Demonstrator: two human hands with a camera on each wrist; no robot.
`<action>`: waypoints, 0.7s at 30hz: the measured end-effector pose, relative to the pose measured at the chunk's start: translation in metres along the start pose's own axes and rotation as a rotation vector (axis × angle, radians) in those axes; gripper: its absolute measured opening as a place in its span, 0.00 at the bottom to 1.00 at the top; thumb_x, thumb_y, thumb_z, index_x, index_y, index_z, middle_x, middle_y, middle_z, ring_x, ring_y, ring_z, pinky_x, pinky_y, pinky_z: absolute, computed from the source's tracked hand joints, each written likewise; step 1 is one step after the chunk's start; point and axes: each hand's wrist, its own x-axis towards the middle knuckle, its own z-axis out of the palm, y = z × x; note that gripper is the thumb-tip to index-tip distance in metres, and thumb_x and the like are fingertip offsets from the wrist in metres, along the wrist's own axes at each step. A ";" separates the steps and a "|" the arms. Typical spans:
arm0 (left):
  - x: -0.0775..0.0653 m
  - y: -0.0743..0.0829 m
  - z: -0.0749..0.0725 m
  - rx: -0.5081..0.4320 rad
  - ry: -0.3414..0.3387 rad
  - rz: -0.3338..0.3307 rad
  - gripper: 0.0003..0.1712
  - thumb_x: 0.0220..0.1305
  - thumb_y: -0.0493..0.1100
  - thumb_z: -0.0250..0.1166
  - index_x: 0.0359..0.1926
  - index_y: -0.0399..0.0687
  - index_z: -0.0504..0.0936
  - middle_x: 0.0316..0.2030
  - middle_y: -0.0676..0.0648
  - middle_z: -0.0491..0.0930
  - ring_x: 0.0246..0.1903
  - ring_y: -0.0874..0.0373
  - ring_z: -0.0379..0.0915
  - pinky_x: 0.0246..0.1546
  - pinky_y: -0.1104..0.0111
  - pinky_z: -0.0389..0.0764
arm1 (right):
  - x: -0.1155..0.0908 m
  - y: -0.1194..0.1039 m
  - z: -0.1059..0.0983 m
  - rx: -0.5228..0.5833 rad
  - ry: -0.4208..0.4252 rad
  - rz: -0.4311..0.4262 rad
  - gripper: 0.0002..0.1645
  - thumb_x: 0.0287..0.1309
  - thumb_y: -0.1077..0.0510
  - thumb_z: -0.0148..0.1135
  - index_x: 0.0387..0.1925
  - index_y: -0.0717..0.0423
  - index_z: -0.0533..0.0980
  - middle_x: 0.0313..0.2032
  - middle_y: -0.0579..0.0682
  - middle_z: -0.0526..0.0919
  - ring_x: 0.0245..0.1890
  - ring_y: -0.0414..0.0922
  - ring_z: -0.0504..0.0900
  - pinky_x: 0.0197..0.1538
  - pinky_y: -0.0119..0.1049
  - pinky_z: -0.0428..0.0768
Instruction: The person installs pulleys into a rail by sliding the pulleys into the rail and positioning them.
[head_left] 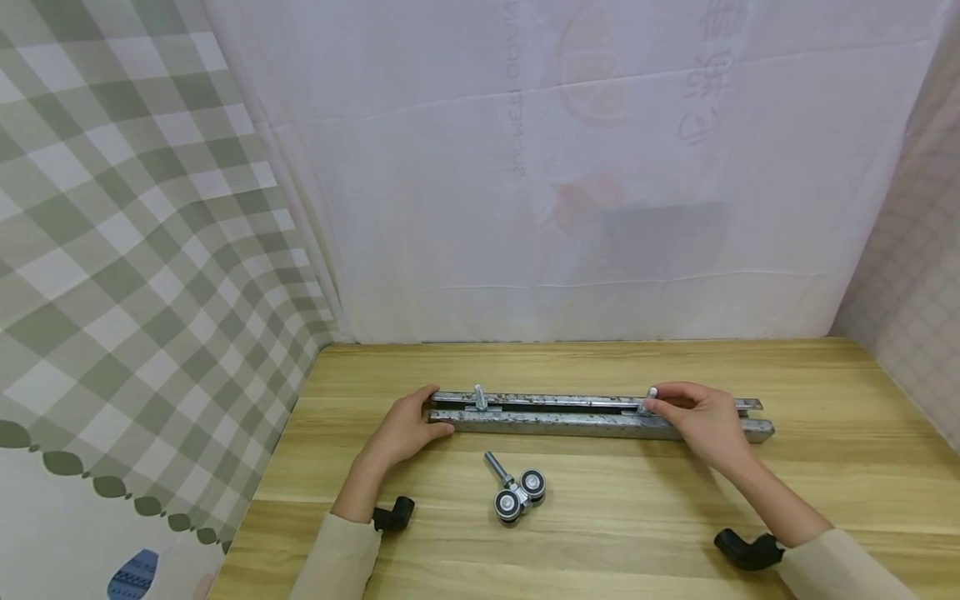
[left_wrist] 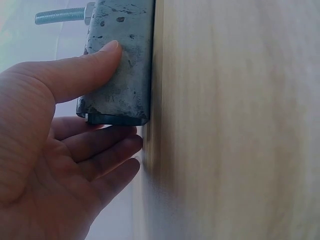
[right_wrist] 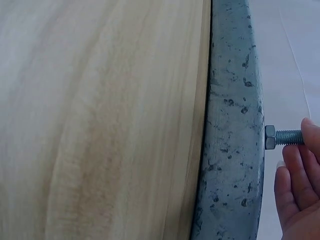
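L hand (head_left: 401,429) has hold of the metal rail (head_left: 566,425) at its L end, thumb flat on the near face, fingers partly bent round the end & far side. R hand (head_left: 705,421) is nearly closed, thumb & fingertips pinching the R bolt (right_wrist: 287,137), which stands up from the slot twd the rail's R end. Rail lies lengthwise on the wood table (head_left: 615,508), lower ctr of frame. L bolt (head_left: 480,398) sticks up near L hand, untouched. Loose roller trolley (head_left: 517,493) w/ threaded stem lies below the rail, bottom ctr. White sheet (head_left: 450,208) behind, upper ctr; green-white checked cloth (head_left: 150,208) at L.
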 end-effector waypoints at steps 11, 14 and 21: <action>0.000 0.001 -0.002 0.004 -0.001 0.003 0.46 0.64 0.49 0.78 0.77 0.40 0.68 0.72 0.36 0.71 0.73 0.38 0.64 0.71 0.44 0.69 | 0.002 -0.005 0.006 0.006 -0.002 0.003 0.20 0.66 0.53 0.74 0.51 0.64 0.86 0.43 0.58 0.90 0.35 0.29 0.83 0.35 0.28 0.82; 0.000 0.001 -0.001 0.008 -0.003 0.005 0.46 0.64 0.48 0.78 0.77 0.40 0.68 0.72 0.36 0.70 0.73 0.38 0.64 0.71 0.44 0.68 | 0.002 -0.006 0.008 0.007 -0.006 0.006 0.20 0.66 0.53 0.74 0.51 0.64 0.86 0.43 0.58 0.90 0.36 0.28 0.83 0.35 0.29 0.82; -0.001 0.001 -0.001 0.015 -0.001 0.004 0.46 0.64 0.48 0.78 0.77 0.40 0.68 0.72 0.36 0.71 0.73 0.38 0.64 0.71 0.45 0.68 | 0.002 -0.009 0.013 0.022 -0.025 0.019 0.20 0.66 0.53 0.74 0.52 0.65 0.86 0.43 0.58 0.90 0.36 0.28 0.83 0.35 0.29 0.83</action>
